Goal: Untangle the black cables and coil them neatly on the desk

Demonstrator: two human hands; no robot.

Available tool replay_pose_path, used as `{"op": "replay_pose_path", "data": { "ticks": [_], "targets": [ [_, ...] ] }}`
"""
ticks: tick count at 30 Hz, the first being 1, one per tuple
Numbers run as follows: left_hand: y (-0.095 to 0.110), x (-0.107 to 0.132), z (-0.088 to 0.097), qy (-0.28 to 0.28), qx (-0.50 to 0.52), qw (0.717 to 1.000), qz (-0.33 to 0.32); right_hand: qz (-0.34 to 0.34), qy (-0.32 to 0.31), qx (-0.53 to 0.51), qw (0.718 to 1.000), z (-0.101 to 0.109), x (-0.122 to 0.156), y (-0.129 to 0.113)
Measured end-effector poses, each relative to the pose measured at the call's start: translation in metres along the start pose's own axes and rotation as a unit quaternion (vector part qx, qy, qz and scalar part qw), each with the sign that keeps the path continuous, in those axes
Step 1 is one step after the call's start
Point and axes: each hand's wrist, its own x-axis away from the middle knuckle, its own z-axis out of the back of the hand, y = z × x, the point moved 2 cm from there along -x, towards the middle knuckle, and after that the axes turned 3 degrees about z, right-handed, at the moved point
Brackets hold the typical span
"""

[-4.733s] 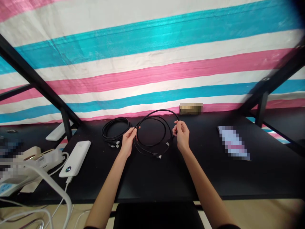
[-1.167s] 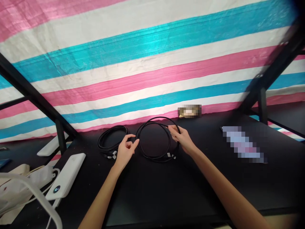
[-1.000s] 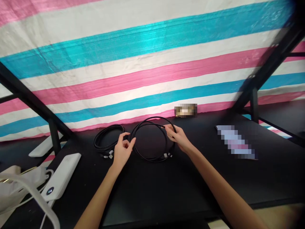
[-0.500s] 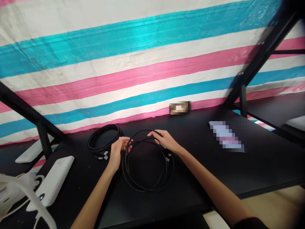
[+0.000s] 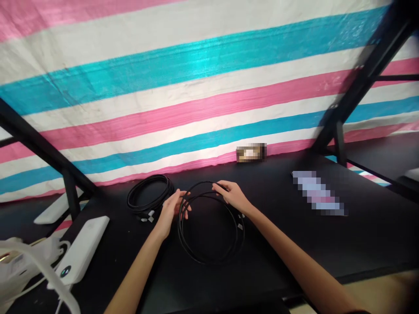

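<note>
At the bottom of the frame, the near arc of the black cable coil (image 5: 209, 261) is lying slack on the black table (image 5: 294, 244). Its turns are spreading apart rather than stacking. In my judgement that is the main risk: with grip only on the far side, the loose turns could slide off one another and the coil could open into a tangle. A little higher, at centre right, the cable's pale plug ends (image 5: 240, 226) are dangling free beside the right wrist. They could snag a turn or drag across the tabletop. Further up and to the left, a second coil (image 5: 131, 197) is sitting just beside the left hand (image 5: 173, 210). A careless sweep could hook its plugs (image 5: 147, 216) and knot the two cables together.

Both forearms are rising from the bottom edge and converging on the middle of the frame. The left hand is resting thumb-up against the coil's upper-left arc with its fingers half curled. Whether it is closing on the strands or only steadying them, I cannot tell. The right hand (image 5: 231, 196) is reaching palm-down over the coil's far arc. Its fingers are pressed together and are pinching the strands there.

At lower left a white power bank (image 5: 83, 248) is lying well apart from the cables. Behind everything, a striped tarp (image 5: 196, 87) is filling the upper frame.
</note>
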Motion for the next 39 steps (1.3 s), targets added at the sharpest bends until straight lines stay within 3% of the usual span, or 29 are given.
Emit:
{"op": "replay_pose_path", "data": {
  "ticks": [3,7,11,16,20,23,27,30,32,35,39],
  "targets": [
    [-0.003,-0.001,0.001,-0.018,0.088,0.994,0.059,-0.003,0.029,-0.034,0.999,0.001,-0.002,0.001],
    [-0.005,-0.003,0.001,-0.013,0.071,0.994,0.083,0.039,0.103,-0.059,0.992,0.008,-0.004,0.0],
    [-0.008,-0.008,0.007,0.026,-0.023,0.999,0.025,0.075,0.218,-0.077,0.97,0.019,-0.005,0.0],
    [-0.009,-0.012,0.016,0.07,-0.187,0.979,-0.038,0.122,0.359,-0.098,0.92,0.037,-0.004,-0.001],
    [-0.002,-0.009,0.015,0.101,-0.136,0.983,-0.075,0.153,0.424,-0.113,0.885,0.054,-0.007,0.002],
    [0.003,-0.006,0.014,0.134,-0.061,0.985,-0.095,0.139,0.453,-0.174,0.863,0.062,-0.011,0.01],
    [0.01,-0.003,0.02,0.217,0.007,0.965,-0.147,0.082,0.437,-0.29,0.848,0.064,-0.016,0.019],
    [0.016,0.002,0.031,0.338,0.047,0.911,-0.23,0.057,0.42,-0.359,0.831,0.062,-0.018,0.016],
    [0.02,0.007,0.035,0.384,0.043,0.877,-0.284,0.045,0.396,-0.379,0.835,0.06,-0.018,0.012],
    [0.023,0.014,0.031,0.383,-0.033,0.856,-0.346,0.023,0.32,-0.349,0.881,0.053,-0.016,0.007],
    [0.011,0.017,0.023,0.34,-0.115,0.85,-0.386,0.028,0.13,-0.234,0.963,0.034,-0.01,0.002]
  ]
}}
